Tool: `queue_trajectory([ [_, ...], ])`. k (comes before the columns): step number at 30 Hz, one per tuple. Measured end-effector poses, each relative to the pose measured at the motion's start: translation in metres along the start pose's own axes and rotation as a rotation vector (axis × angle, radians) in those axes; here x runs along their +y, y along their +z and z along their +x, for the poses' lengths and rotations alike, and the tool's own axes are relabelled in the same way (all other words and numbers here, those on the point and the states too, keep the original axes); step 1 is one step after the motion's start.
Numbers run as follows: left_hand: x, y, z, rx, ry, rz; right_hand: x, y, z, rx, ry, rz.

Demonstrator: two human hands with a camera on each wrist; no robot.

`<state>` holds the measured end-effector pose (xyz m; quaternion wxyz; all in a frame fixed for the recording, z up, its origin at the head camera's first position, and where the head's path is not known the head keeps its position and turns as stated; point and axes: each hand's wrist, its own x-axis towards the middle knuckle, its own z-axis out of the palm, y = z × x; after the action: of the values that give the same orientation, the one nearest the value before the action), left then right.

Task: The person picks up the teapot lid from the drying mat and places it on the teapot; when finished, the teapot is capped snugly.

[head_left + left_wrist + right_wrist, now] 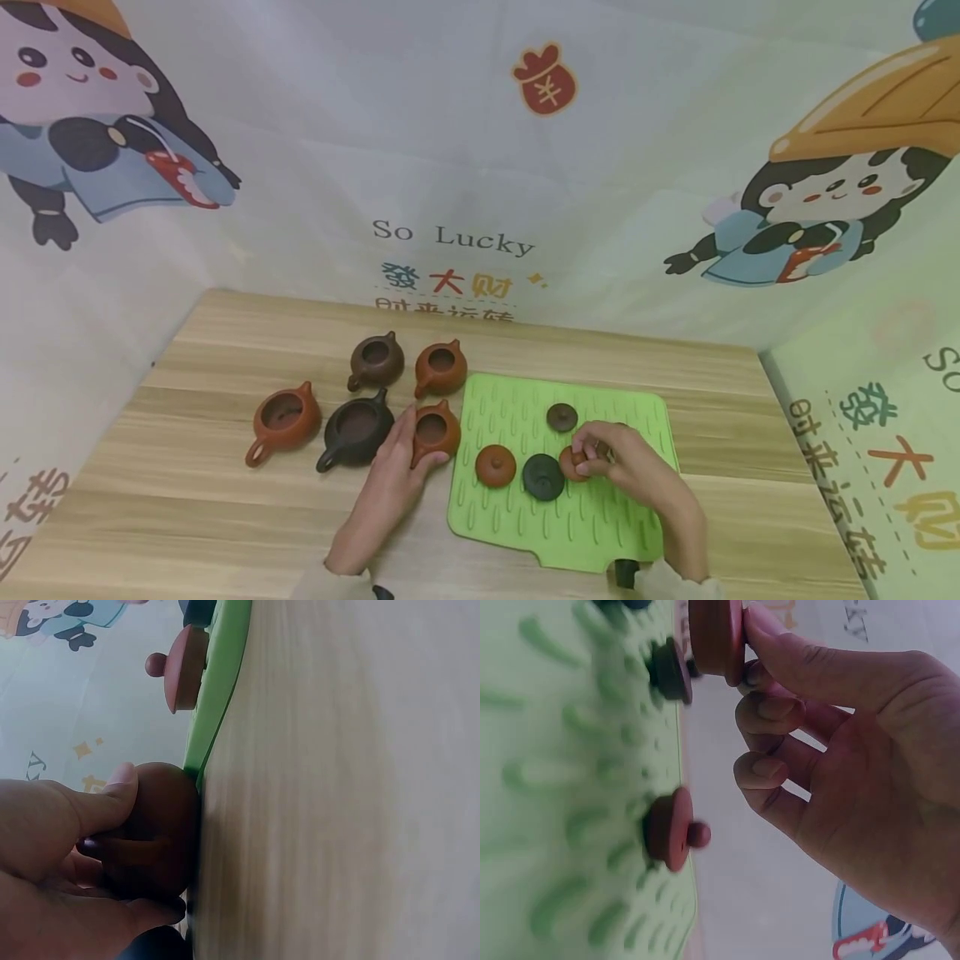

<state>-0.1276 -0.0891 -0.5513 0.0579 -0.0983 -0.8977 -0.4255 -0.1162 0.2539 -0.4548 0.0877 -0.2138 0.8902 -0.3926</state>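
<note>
My left hand (397,462) grips a small orange-brown clay teapot (434,429) without a lid, thumb on one side and fingers on the other. In the left wrist view the teapot (161,825) stands on the table beside the mat's edge. My right hand (626,462) pinches a reddish-brown lid (716,637) by its knob, above the green mat (510,521). Another reddish lid (671,829) on the mat is mostly hidden behind this hand in the head view. Also on the mat are an orange lid (495,466), a black lid (543,477) and a dark brown lid (562,417).
Left of the mat stand more lidless teapots: a black one (358,429) close by my left fingers, an orange-red one (287,419) farther left, a brown one (377,361) and an orange one (441,368) behind. A printed cloth (637,208) walls the wooden table (187,500).
</note>
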Motion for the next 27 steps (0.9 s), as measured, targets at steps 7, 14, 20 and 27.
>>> queue_trajectory([
  [7, 0.0, -0.001, 0.002, -0.032, -0.035, -0.016, -0.009, 0.007, 0.013, -0.015, -0.037, -0.018],
  [14, -0.002, 0.0, 0.001, -0.034, -0.04, -0.019, -0.015, 0.009, 0.022, -0.057, -0.034, -0.02],
  [20, -0.002, 0.0, 0.001, -0.031, -0.034, -0.02, -0.02, 0.013, 0.033, -0.074, -0.042, -0.011],
  [27, -0.006, 0.003, 0.002, -0.025, -0.031, -0.018, -0.027, 0.02, 0.047, -0.106, -0.058, -0.003],
])
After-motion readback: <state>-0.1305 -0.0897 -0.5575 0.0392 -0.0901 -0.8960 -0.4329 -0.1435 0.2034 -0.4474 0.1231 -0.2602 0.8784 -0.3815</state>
